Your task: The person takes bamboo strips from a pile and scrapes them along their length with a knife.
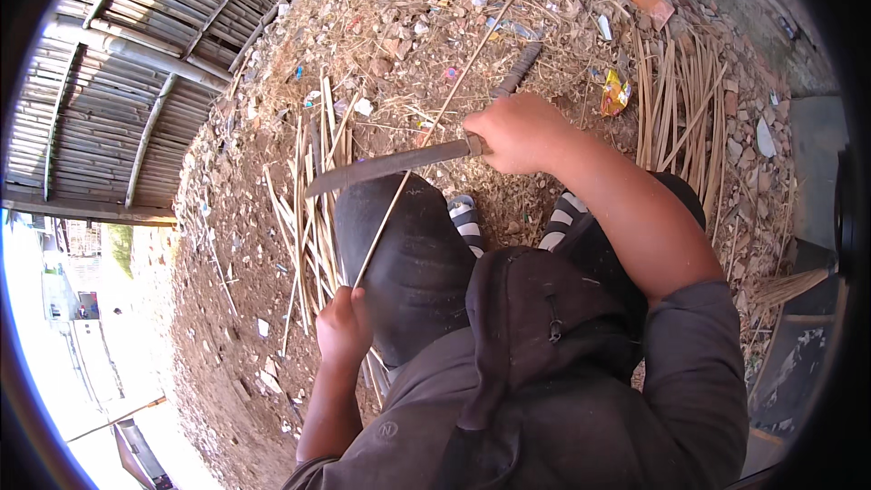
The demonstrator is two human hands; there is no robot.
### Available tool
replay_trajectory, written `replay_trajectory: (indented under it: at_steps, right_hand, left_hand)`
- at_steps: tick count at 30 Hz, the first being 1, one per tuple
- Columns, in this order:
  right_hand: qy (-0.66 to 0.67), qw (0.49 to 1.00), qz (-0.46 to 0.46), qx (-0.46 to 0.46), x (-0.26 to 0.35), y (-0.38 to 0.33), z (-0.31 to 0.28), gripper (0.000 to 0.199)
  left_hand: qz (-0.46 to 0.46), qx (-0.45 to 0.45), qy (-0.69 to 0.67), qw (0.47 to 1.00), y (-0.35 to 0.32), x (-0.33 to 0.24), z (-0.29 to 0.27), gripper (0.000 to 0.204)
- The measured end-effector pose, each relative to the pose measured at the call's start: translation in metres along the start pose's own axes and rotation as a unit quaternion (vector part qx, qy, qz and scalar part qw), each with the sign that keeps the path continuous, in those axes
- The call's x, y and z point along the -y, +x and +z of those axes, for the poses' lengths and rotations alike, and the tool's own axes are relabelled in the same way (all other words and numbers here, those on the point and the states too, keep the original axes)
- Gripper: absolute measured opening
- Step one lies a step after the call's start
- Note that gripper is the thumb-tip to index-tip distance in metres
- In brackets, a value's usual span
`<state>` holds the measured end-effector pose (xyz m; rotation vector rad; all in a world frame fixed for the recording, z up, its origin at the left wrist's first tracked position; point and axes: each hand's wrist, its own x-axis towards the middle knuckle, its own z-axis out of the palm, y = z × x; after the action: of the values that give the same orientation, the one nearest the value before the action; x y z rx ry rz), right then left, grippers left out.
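Gripping strip (387, 218) in left hand (345, 325) and knife (390, 166) in right hand (522, 132), seemingly midway (beside piles (676, 109) impossible to call done or waiting).

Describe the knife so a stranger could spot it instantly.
Find the person's dark-clothed left knee. At its far edge is the knife, tip pointing left, held in the right grip. Unlike the thin, pale stick crossing it, the knife is dark, broad and flat.
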<state>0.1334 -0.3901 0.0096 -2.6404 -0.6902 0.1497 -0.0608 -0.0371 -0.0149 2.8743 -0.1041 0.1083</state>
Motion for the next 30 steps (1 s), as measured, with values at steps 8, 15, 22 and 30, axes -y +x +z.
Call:
replay_trajectory:
  at_steps: [8, 15, 22, 30]
  right_hand:
    - [0.026, 0.998, 0.054, -0.005, -0.024, 0.001, -0.007, 0.018]
    - [0.006, 0.999, 0.033, 0.000, -0.021, 0.005, -0.007, 0.016]
    - [0.000, 1.000, 0.016, -0.004, -0.002, 0.002, -0.003, 0.014]
    - [0.048, 0.995, 0.082, -0.038, -0.043, 0.005, 0.002, 0.018]
  left_hand:
    - [0.003, -0.020, 0.002, 1.000, 0.004, 0.001, 0.007, 0.027]
    - [-0.013, -0.034, -0.002, 0.999, 0.001, 0.002, 0.007, 0.028]
    - [0.006, -0.027, 0.003, 1.000, 0.001, 0.004, 0.004, 0.030]
    - [0.009, -0.035, 0.020, 0.999, 0.008, 0.002, 0.007, 0.028]
